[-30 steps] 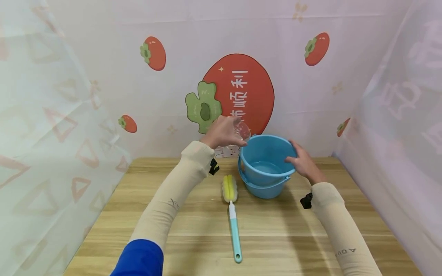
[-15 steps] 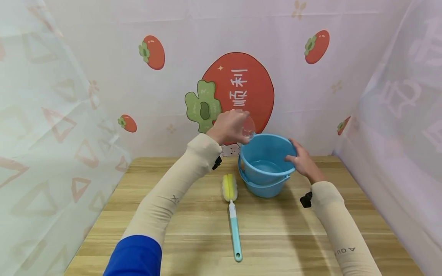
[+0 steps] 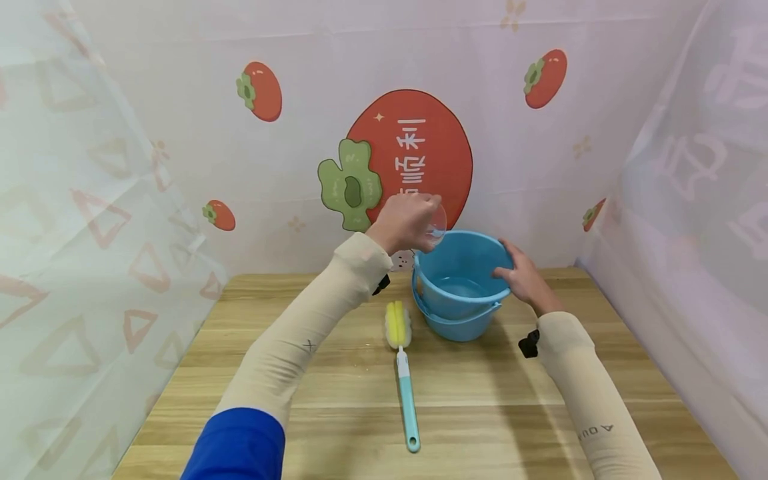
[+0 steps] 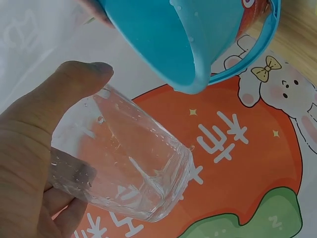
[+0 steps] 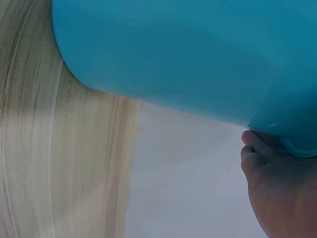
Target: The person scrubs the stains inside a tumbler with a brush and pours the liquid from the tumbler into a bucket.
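My left hand [image 3: 407,221] holds a clear drinking glass [image 4: 131,156] just above the left rim of a blue bucket [image 3: 457,308]. In the left wrist view the glass lies tilted, with drops on its wall. My thumb [image 4: 81,79] is on one side of it and the fingers are on the other, partly seen through it. My right hand [image 3: 525,277] grips the bucket's right rim, thumb inside and fingers outside. The bucket stands on the table, its handle hanging down at the front. Drops also cling to its rim in the left wrist view.
A bottle brush [image 3: 408,407] with a yellow and white sponge head and a turquoise handle lies on the wooden table [image 3: 288,400], left of the bucket. Small drops dot the wood beside it. Printed cloth walls [image 3: 288,167] close in the back and both sides.
My left hand has shifted right and slightly up with the glass, its wrist turning as the glass comes over the bucket's left rim. The right hand keeps its grip on the bucket.
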The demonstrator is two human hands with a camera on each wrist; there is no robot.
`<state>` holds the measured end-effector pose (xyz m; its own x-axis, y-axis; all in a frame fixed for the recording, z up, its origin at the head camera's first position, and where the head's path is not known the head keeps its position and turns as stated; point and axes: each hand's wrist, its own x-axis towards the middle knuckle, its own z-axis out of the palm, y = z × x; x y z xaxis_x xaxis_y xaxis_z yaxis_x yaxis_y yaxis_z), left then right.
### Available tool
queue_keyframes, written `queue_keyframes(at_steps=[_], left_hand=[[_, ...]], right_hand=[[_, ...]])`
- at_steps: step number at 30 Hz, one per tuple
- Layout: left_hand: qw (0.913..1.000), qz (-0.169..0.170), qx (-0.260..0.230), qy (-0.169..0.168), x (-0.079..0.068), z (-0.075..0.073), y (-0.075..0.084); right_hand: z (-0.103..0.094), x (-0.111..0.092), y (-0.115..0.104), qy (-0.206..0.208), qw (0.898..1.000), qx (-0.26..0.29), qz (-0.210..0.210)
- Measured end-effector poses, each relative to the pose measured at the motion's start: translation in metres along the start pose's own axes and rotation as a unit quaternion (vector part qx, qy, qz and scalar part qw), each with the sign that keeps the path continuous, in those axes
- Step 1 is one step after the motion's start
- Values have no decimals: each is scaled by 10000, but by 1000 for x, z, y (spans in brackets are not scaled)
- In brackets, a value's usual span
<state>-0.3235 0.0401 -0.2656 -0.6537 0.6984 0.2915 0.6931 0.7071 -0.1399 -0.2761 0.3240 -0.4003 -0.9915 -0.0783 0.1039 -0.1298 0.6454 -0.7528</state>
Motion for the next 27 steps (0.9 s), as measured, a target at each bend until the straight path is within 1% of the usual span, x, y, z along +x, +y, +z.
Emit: queue_keyframes(at_steps=[7,14,17,27], left_hand=[[9993,40,363,-78,3,0,3],[9983,52,574,29,2,2,2],[9979,87,641,37,2,2,2],[9962,255,802,216,6,1,5]], right_hand=[[0,1,-2,-15,10000,44,4],[1,1,-4,-47,10000,83,13],[1,1,-3,-65,9999,102,29],[0,0,0,14,9999,115,37]])
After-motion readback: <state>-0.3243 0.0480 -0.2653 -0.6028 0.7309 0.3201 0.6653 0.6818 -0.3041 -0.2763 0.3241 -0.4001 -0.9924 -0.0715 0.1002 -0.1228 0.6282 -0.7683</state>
